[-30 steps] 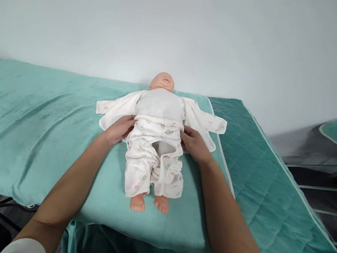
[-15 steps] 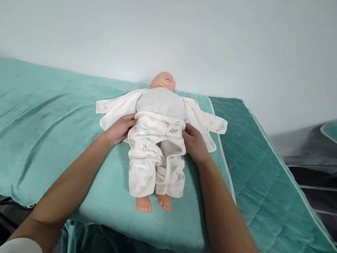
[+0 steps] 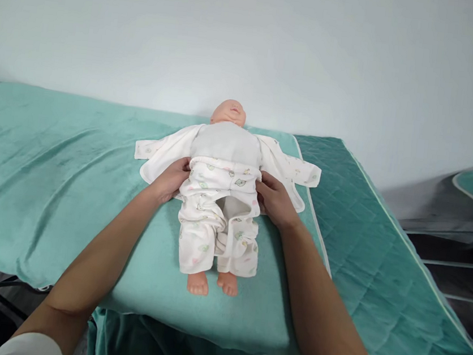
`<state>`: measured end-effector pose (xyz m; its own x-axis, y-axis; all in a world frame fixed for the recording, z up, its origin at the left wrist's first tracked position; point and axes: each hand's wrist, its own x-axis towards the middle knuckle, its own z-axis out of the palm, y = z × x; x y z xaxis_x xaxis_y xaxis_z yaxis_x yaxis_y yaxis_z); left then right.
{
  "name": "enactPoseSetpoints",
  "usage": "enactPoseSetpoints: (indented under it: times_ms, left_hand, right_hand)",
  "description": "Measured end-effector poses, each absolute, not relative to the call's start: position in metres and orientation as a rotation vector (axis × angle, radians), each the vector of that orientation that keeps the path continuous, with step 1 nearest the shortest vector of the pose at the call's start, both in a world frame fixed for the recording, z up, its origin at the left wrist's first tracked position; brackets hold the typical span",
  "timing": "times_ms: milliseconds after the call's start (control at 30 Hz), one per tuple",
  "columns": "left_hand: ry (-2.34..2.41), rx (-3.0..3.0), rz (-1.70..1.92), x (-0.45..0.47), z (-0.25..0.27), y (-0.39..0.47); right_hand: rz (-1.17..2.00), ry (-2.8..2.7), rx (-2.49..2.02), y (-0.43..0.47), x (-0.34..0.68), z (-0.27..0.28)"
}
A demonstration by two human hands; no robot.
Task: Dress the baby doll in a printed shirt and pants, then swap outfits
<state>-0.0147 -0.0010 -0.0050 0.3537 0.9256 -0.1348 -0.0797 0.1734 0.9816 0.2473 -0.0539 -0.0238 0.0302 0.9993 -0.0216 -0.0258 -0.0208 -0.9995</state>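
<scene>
A baby doll [image 3: 229,112] lies on its back, feet toward me, its torso covered in pale grey cloth. White printed baby pants [image 3: 200,213] cover its legs and reach up to the waist, with an open gap at the crotch. A white baby jacket [image 3: 170,153] is spread open beneath the doll, sleeves out to both sides. My left hand [image 3: 172,179] pinches the pants' waistband at the left side. At the other side my right hand [image 3: 275,198] grips the waistband too. Fingertips of both hands are partly hidden by the cloth.
A green blanket [image 3: 69,181] covers the surface under the doll, over a darker quilted cover [image 3: 365,243] on the right. Behind stands a pale wall [image 3: 252,42]. Dark metal slats [image 3: 459,280] show at the right, and the blanket's front edge hangs toward me.
The doll's legs and feet have shifted slightly to the left, and the pants' crotch opening has changed shape a little. Both hands stay at the waistband.
</scene>
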Motion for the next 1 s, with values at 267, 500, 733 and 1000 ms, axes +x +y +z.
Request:
enactPoseSetpoints:
  times_ms: [267, 500, 733, 1000]
  left_hand:
    - [0.953, 1.1, 0.715, -0.013, -0.008, 0.019]
    - [0.868, 0.966, 0.733, -0.015, -0.015, 0.03]
    - [0.862, 0.974, 0.774, -0.013, -0.014, 0.024]
    - [0.844, 0.985, 0.791, -0.012, -0.02, 0.026]
  right_hand:
    - [1.357, -1.179, -1.163, -0.055, 0.257, -0.025]
    - [1.233, -1.128, -1.403, -0.053, 0.251, -0.027]
    - [0.91, -1.236, -1.535, -0.05, 0.25, -0.031]
    - [0.995, -1.024, -1.408, -0.046, 0.244, -0.031]
